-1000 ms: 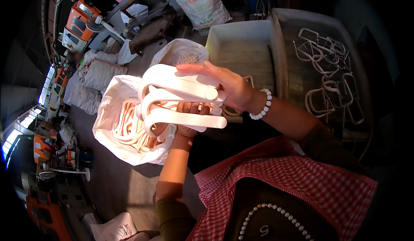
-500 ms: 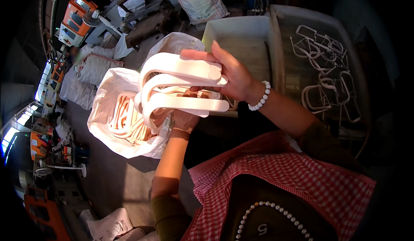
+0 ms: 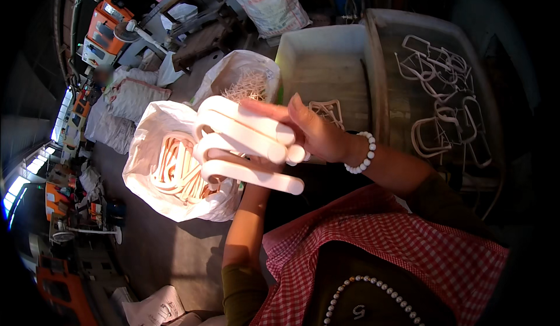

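A bundle of pale pinkish-white curved strips (image 3: pixel 245 121), bent into hooks with rounded ends, is held up between my hands in bright light. My right hand (image 3: pixel 318 130), with a white bead bracelet at the wrist, is at their free ends; its fingers lie along the upper strips and the thumb stands up. Behind and under the bundle is my left hand (image 3: pixel 256 193), mostly hidden, supporting the strips; its fingers do not show. Just below and left of the bundle, an open white sack (image 3: pixel 143 177) holds many similar bent strips (image 3: pixel 178 168).
Behind stands another open sack (image 3: pixel 213 81) with thin pale scraps (image 3: pixel 248 86). Right of it are a pale tub (image 3: pixel 324 37) with a few strips inside and a bigger grey tub (image 3: pixel 391 25) holding looped pieces (image 3: pixel 446 116). Full sacks (image 3: pixel 134 98) and orange machines (image 3: pixel 108 22) line the left.
The bundle has tilted, so the strips' rounded ends now point lower and toward me. My right hand has moved down a little with it. The view has shifted slightly.
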Demonstrator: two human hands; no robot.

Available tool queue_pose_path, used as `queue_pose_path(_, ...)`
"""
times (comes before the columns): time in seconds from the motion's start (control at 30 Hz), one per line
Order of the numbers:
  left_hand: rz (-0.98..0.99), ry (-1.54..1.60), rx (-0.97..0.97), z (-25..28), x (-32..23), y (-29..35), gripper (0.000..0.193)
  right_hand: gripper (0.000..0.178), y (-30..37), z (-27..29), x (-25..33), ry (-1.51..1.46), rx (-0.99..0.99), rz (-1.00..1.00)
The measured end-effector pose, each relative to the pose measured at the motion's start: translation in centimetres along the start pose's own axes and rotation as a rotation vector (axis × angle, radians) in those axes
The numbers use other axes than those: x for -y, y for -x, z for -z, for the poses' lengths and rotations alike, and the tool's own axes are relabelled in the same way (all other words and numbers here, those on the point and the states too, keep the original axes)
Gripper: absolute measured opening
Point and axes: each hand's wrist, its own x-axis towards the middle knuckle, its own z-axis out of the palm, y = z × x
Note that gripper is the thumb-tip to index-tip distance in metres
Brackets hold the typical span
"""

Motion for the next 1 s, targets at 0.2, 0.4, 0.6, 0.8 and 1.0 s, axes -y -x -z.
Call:
queue_pose_path(0.2, 0.398, 0.738, -0.198, 4.2, -1.3, -5.6, 0.031, 0.072, -0.6, 6.1, 1.0, 0.362, -0.384, -0.020)
queue_pose_path(0.4, 1.329, 2.001, -0.276, 6.8, -0.7, -9.1, 0.040, 0.072, 1.9, 8.2, -3.8, 0.512, -0.177, -0.201)
queue_pose_path(0.6, 1.358, 2.093, -0.154, 6.3, -1.2, -6.8, 0.043, 0.045, 2.8, 6.1, -5.4, 0.345, -0.116, -0.356)
queue_pose_path(0.8, 1.349, 2.037, 0.089, 7.4, 0.5, -3.9, 0.027, 0.024, 2.8, 6.2, -5.4, 0.069, -0.200, -0.544)
queue_pose_path(1.0, 1.555, 2.094, -0.123, 9.7, 0.9, -3.5, 0.028, 0.022, 2.3, 6.5, -6.0, 0.136, -0.214, -0.496)
